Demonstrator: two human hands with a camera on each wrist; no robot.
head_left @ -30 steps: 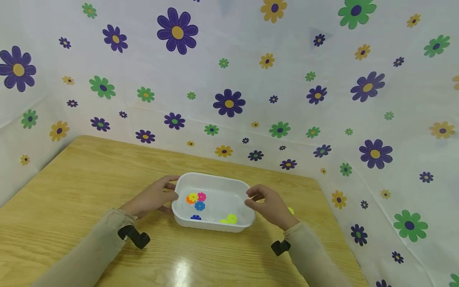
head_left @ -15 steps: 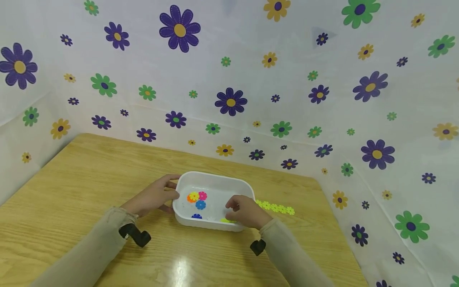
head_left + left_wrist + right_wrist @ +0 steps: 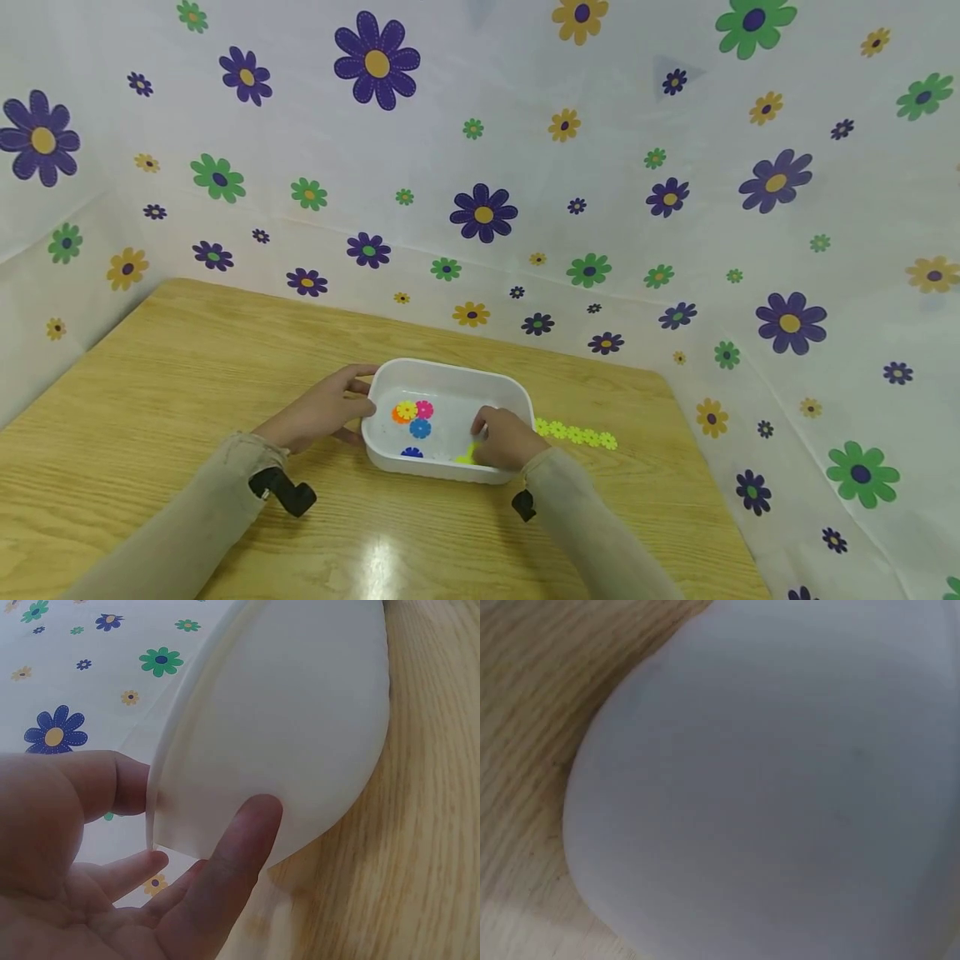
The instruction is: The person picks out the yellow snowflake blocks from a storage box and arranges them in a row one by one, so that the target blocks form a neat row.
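A white plastic tub [image 3: 442, 471] stands on the table. My left hand [image 3: 318, 412] holds its left end; in the left wrist view the thumb [image 3: 251, 825] lies against the outer wall and a finger reaches behind the rim. My right hand [image 3: 510, 437] is down inside the tub at its right end, fingers bent, right at the yellow snowflake discs [image 3: 467, 457]. Its fingertips are mostly hidden, and I cannot tell whether they pinch a disc. Farther left in the tub lie an orange disc [image 3: 398, 416], a yellow one [image 3: 407, 409], a pink one [image 3: 425, 409] and blue ones [image 3: 420, 428].
A row of joined yellow snowflake discs [image 3: 575, 435] lies on the wooden table [image 3: 225, 358], to the right of the tub. Behind the table hangs a white cloth [image 3: 420, 150] with printed flowers. The right wrist view is filled by the tub's outer wall [image 3: 765, 780].
My right hand has moved left from the tub's right rim, over and down into it to the yellow discs. The yellow row outside came into sight. My left hand has stayed put.
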